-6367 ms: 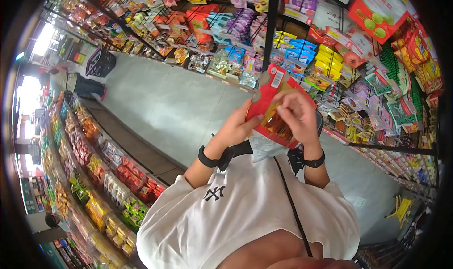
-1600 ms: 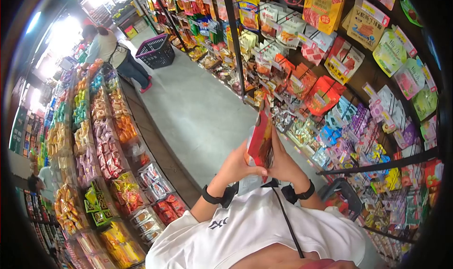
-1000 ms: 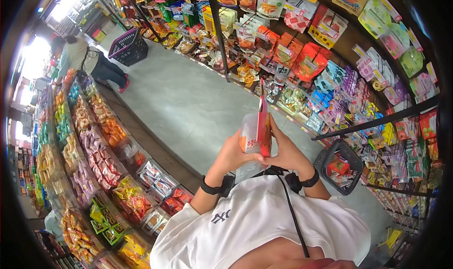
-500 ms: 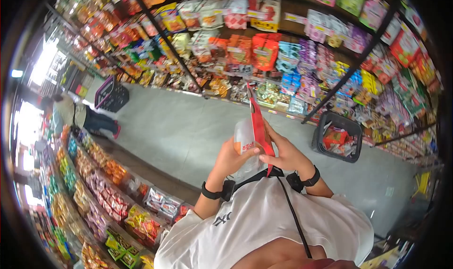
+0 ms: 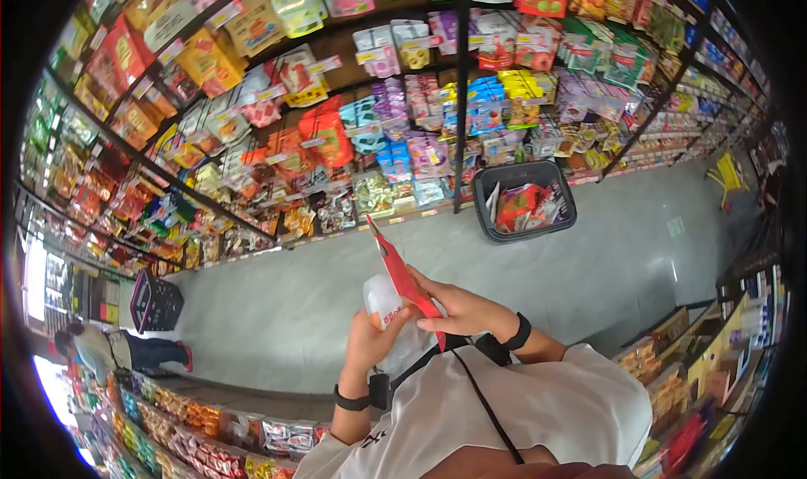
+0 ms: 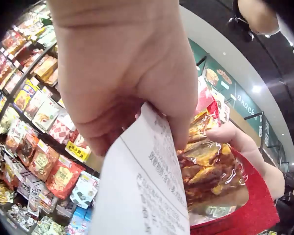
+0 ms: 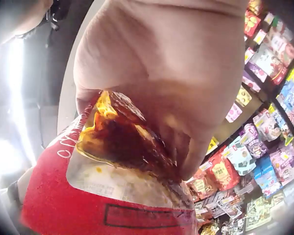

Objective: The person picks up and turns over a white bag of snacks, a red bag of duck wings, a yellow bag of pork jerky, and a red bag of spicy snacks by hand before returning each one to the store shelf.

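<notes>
In front of the chest, my left hand grips a white plastic pack with red characters; its printed back faces the left wrist view. My right hand holds a red snack pack, seen almost edge-on from the head and lying against the white one. Through the red pack's clear window, glossy brown food shows in the right wrist view. The right fingers are partly hidden behind this pack. In the left wrist view, the right thumb lies over the window's edge.
A black basket with several snack packs stands on the floor by the hanging snack racks. Snack bins line the near side. At far left are a person and a purple-rimmed basket.
Six seconds ago my right fingers lay over the red pack's front; now it stands edge-on between both hands. The view has swung right, bringing the black basket towards the middle.
</notes>
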